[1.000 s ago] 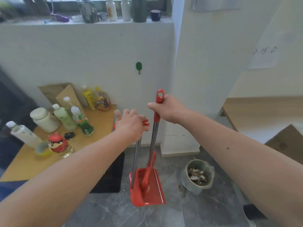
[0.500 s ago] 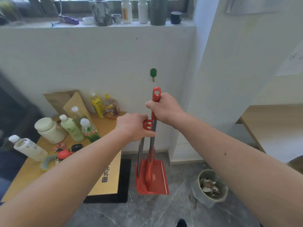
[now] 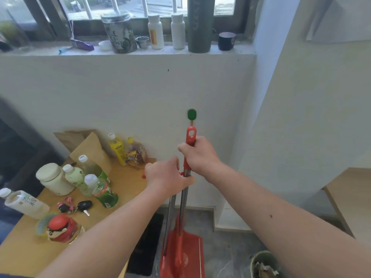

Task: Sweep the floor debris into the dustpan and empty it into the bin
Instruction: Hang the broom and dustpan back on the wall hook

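the right hand point(image 3: 200, 155) is curled round the red grip of the longer pole point(image 3: 190, 137), whose hanging hole sits just below the green wall hook point(image 3: 191, 114), probably to line it up for hanging. the left hand point(image 3: 164, 177) grips the shorter steel pole point(image 3: 170, 209) beside it, steadying the red dustpan point(image 3: 186, 255) upright near the floor. the bin point(image 3: 261, 261) at lower right holds scraps, so emptying looks done.

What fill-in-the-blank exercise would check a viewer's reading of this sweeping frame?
1. The dustpan standing on the floor is coloured ___.
2. The wall hook just above the taller pole is coloured ___.
3. The bin stands on the floor to the dustpan's ___.
Missing words: red; green; right.
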`<act>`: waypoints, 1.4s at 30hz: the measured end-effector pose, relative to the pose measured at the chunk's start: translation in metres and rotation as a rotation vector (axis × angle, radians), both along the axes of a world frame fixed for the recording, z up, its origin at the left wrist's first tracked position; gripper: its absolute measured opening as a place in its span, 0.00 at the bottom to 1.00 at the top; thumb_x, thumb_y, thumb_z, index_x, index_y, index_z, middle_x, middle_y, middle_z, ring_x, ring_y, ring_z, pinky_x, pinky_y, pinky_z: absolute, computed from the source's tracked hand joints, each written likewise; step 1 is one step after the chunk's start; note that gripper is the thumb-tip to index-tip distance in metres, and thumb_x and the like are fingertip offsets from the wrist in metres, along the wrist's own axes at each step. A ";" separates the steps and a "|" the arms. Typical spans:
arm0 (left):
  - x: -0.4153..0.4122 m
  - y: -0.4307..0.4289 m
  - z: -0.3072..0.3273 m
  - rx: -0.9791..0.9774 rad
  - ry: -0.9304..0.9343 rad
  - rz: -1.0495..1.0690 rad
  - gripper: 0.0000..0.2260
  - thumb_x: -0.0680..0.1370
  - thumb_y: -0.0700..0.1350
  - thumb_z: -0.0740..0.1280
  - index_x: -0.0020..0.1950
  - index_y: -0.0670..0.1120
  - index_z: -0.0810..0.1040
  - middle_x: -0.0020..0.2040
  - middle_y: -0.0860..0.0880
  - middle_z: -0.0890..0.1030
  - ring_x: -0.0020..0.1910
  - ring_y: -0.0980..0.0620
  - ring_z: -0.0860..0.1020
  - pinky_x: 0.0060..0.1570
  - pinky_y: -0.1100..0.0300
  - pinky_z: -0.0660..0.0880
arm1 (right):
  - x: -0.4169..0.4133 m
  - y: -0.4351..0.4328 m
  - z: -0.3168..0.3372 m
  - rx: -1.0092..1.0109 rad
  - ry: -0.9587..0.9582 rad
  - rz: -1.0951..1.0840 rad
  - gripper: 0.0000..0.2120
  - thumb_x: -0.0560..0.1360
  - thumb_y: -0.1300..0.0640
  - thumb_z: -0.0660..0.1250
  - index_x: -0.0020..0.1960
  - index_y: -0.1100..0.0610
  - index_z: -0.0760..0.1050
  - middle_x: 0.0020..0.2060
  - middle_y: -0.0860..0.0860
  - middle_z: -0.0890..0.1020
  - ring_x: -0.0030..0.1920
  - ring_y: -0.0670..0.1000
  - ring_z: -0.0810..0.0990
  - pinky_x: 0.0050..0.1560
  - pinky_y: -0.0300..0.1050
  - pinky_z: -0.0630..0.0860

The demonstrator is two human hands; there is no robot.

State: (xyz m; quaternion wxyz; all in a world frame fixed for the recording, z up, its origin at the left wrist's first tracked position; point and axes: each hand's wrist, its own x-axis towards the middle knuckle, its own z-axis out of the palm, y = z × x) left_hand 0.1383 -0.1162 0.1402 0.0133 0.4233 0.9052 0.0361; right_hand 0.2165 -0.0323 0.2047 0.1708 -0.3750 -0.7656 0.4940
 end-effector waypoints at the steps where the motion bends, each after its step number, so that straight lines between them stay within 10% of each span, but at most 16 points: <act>1: -0.002 0.008 -0.005 0.002 0.013 0.010 0.20 0.65 0.68 0.57 0.44 0.55 0.72 0.32 0.57 0.77 0.33 0.52 0.76 0.42 0.53 0.68 | -0.003 0.008 -0.003 -0.012 -0.003 0.009 0.19 0.71 0.56 0.64 0.25 0.55 0.62 0.21 0.48 0.66 0.28 0.53 0.67 0.34 0.48 0.66; 17: -0.048 0.102 -0.049 -0.090 -0.099 0.036 0.17 0.70 0.64 0.55 0.33 0.53 0.72 0.29 0.55 0.74 0.28 0.52 0.70 0.32 0.58 0.63 | -0.068 0.100 -0.049 0.077 -0.104 -0.013 0.19 0.73 0.53 0.63 0.26 0.54 0.60 0.20 0.47 0.65 0.24 0.50 0.65 0.28 0.43 0.61; 29: -0.102 0.160 -0.118 -0.129 -0.288 0.016 0.17 0.68 0.66 0.57 0.38 0.55 0.77 0.31 0.56 0.79 0.34 0.55 0.76 0.50 0.49 0.71 | -0.117 0.160 -0.106 -0.108 -0.288 -0.021 0.17 0.72 0.57 0.64 0.29 0.53 0.60 0.25 0.47 0.66 0.27 0.48 0.66 0.29 0.42 0.60; 42: -0.140 0.183 -0.160 -0.221 -0.355 0.036 0.16 0.67 0.66 0.61 0.43 0.55 0.77 0.34 0.56 0.79 0.37 0.54 0.77 0.43 0.51 0.64 | -0.156 0.186 -0.159 -0.272 -0.349 -0.042 0.09 0.68 0.61 0.66 0.33 0.56 0.67 0.30 0.50 0.71 0.32 0.50 0.71 0.33 0.42 0.67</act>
